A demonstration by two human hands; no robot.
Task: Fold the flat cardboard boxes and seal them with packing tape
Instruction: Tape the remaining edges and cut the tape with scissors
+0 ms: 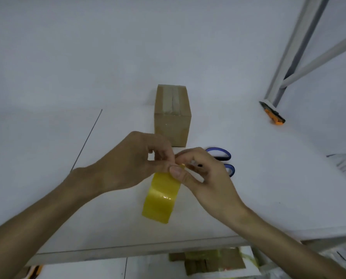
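Observation:
A folded brown cardboard box (172, 115) stands upright on the white table, its top seam covered with clear tape. In front of it, a roll of yellowish packing tape (161, 197) is held edge-on above the table. My left hand (131, 164) grips the roll's far rim with curled fingers. My right hand (200, 174) pinches the tape at that same rim between thumb and forefinger, the two hands touching.
Blue-handled scissors (222, 158) lie just behind my right hand. An orange and black utility knife (272, 113) rests at the right by a grey metal frame leg (289, 57). Below the table's front edge (127, 252) lie flat cardboard pieces (206, 260).

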